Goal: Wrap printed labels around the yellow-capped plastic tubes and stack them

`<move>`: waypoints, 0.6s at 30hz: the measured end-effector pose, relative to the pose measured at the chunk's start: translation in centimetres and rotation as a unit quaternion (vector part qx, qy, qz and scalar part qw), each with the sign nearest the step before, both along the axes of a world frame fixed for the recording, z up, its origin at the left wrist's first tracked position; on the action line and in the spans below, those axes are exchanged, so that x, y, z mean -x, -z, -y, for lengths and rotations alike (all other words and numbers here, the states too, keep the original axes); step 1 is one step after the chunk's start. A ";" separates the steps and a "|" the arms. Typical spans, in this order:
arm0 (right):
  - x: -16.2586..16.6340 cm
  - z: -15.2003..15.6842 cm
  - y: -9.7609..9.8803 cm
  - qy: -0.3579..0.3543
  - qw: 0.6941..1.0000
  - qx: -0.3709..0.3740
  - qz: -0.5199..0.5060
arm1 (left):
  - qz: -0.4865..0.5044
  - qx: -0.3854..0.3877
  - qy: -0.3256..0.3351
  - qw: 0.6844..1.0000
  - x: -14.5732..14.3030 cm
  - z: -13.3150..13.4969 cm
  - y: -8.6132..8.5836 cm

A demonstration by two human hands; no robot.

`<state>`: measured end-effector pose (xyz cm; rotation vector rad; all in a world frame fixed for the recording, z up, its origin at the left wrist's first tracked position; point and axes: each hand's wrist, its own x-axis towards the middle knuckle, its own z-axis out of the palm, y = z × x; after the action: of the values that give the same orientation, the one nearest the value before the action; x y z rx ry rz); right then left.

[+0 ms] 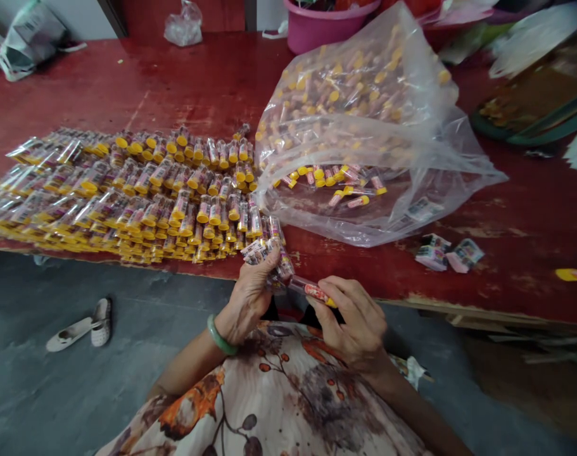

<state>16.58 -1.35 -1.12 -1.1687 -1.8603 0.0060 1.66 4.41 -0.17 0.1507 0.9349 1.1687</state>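
Note:
My left hand (253, 288) is closed around a small bunch of printed labels and clear wrappers (264, 253) at the table's front edge. Between the thumb and fingers of my right hand (352, 316) is a clear tube with a yellow cap (317, 292), a red-and-white print on its side. The tube lies tilted, its clear end close to the bunch in my left hand; whether they touch I cannot tell. Left of my hands, many packed yellow-capped tubes (150, 183) lie stacked in rows. Beyond my right hand, a clear plastic bag (374, 221) lies open, with loose yellow-capped tubes (326, 176) inside.
Two small stacks of printed cards (433, 252) sit on the red table (212, 76). A yellow-tipped piece (570, 274) lies at the right edge. A pink basin (329, 25) stands behind the bag. A pair of white shoes (101, 322) rests on the grey floor.

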 end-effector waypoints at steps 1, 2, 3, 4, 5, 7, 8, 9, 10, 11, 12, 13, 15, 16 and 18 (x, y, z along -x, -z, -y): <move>0.0 0.0 0.0 0.004 1.000 -0.002 0.000 | 0.001 0.006 0.001 1.000 0.0 0.0 0.1; 0.0 -0.1 0.0 0.007 1.000 -0.007 0.000 | 0.002 0.008 0.002 1.000 -0.1 0.0 0.1; 0.0 -0.1 0.0 0.010 1.000 -0.009 -0.002 | 0.002 0.008 0.002 1.000 -0.1 0.1 0.2; 0.0 -0.1 -0.1 0.014 1.000 -0.011 -0.004 | 0.000 0.005 -0.002 1.000 -0.2 0.2 0.1; 0.0 -0.1 -0.1 0.017 1.000 -0.013 -0.007 | -0.003 0.000 -0.009 1.000 -0.2 0.2 0.1; 0.0 0.0 -0.1 0.024 1.000 -0.015 -0.007 | -0.009 -0.006 -0.023 1.000 -0.2 0.2 0.0; 0.0 0.1 -0.1 0.027 0.999 -0.015 -0.007 | -0.010 -0.005 -0.029 1.000 -0.2 0.2 -0.1; -0.1 0.2 -0.1 0.029 0.999 -0.015 -0.008 | -0.011 0.001 -0.030 0.999 -0.2 0.1 -0.1; -0.1 0.3 0.0 0.031 0.999 -0.015 -0.008 | -0.011 0.009 -0.028 1.000 -0.2 0.1 -0.2; -0.1 0.3 0.0 0.032 0.999 -0.013 -0.011 | -0.010 0.016 -0.022 1.000 -0.2 0.0 -0.1; -0.1 0.4 0.0 0.032 0.999 -0.012 -0.015 | -0.009 0.023 -0.016 1.000 -0.2 0.0 -0.1; -0.1 0.5 0.1 0.031 0.999 -0.011 -0.020 | -0.006 0.027 -0.009 1.000 -0.2 0.0 0.0; 0.0 0.5 0.2 0.025 0.999 -0.008 -0.025 | 0.003 0.027 -0.003 1.000 -0.2 0.2 0.2; 0.0 0.5 0.3 0.022 0.999 -0.006 -0.024 | 0.007 0.023 -0.002 1.000 -0.2 0.2 0.3; 0.0 0.4 0.4 0.024 1.000 -0.003 -0.013 | 0.010 0.018 0.002 1.000 -0.2 0.4 0.5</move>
<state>16.60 -1.78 -1.55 -1.2037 -1.8073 -0.0100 1.89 3.98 -0.71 0.1127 0.9368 1.1472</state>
